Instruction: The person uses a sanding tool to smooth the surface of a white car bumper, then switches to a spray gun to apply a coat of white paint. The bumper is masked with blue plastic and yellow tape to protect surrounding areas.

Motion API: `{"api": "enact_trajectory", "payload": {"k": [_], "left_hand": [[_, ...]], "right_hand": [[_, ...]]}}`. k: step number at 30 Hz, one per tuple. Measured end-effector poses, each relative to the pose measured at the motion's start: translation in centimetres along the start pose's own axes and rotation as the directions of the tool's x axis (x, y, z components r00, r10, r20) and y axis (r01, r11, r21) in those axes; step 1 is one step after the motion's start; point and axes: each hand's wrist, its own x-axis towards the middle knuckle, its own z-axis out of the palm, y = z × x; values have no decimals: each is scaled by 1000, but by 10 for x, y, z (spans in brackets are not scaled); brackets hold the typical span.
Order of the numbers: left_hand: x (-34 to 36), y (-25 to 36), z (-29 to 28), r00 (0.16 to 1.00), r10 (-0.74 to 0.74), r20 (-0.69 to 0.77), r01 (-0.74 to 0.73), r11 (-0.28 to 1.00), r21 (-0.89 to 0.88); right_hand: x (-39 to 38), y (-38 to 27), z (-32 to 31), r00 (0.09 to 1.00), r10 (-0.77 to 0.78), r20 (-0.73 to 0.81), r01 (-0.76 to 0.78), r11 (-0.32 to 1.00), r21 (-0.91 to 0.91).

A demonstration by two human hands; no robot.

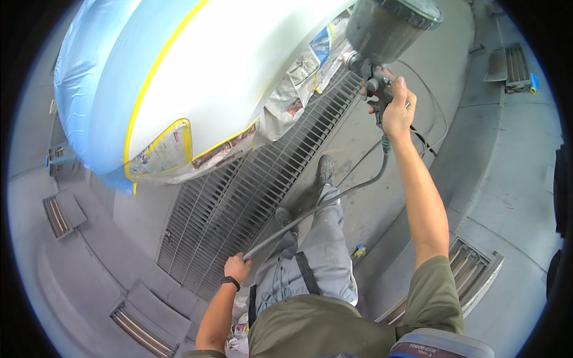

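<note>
My right hand (397,110) is raised at the upper right, wrapped round the handle of a spray gun (376,83). A dark translucent paint cup (391,30) sits on top of the gun, whose nozzle points left toward a white car body panel (221,65). From the bottom of the handle an air hose (358,186) curves down to the left. My left hand (238,268), with a black band on the wrist, is closed round that hose near my thigh. Yellow tape (156,65) and blue masking film (89,95) border the panel on its left.
Newspaper masking (289,92) hangs along the panel's lower edge. Below it runs a metal floor grate (239,203), with my shoes beside it. Heater-like wall units (471,268) stand along the grey walls. More hose (439,107) trails across the floor behind the gun.
</note>
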Motion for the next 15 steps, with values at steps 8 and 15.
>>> {"api": "enact_trajectory", "payload": {"k": [8, 15], "left_hand": [[-29, -50, 31, 991, -66, 115, 63, 997, 38], [-31, -56, 34, 985, -81, 155, 66, 993, 98]], "right_hand": [[-86, 53, 46, 973, -10, 229, -15, 994, 108], [-80, 65, 49, 956, 125, 267, -167, 976, 140]]}}
